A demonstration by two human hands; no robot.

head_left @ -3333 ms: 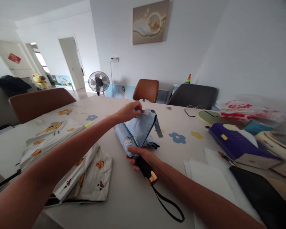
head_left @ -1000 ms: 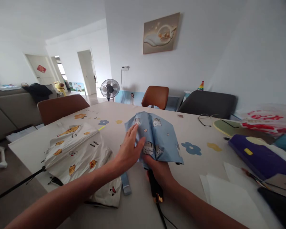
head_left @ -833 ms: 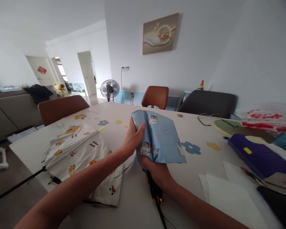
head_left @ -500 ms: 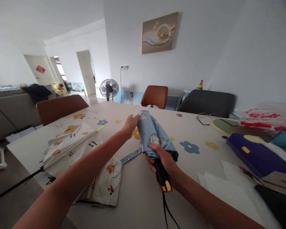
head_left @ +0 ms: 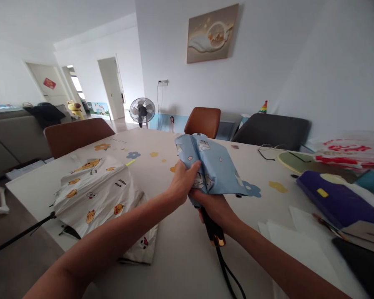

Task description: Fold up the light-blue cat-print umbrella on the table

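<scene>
A blue umbrella with white cartoon figures is held over the table, its canopy gathered and one flap spread to the right. My left hand grips the canopy's left side, thumb on top of the cloth. Just below, my right hand is wrapped round the canopy's base by the black handle, which has a gold end and a hanging black strap. To the left lies a white umbrella with yellow duck prints, loosely folded, partly behind my left forearm.
The white table has flower patterns. On its right are a purple case, papers, a dark tablet, glasses and a plastic bag. Chairs stand beyond, with a fan behind.
My left hand has moved from the canopy's far end back toward my right hand. A blue flap now spreads out to the right, and the loose blue strap is no longer visible.
</scene>
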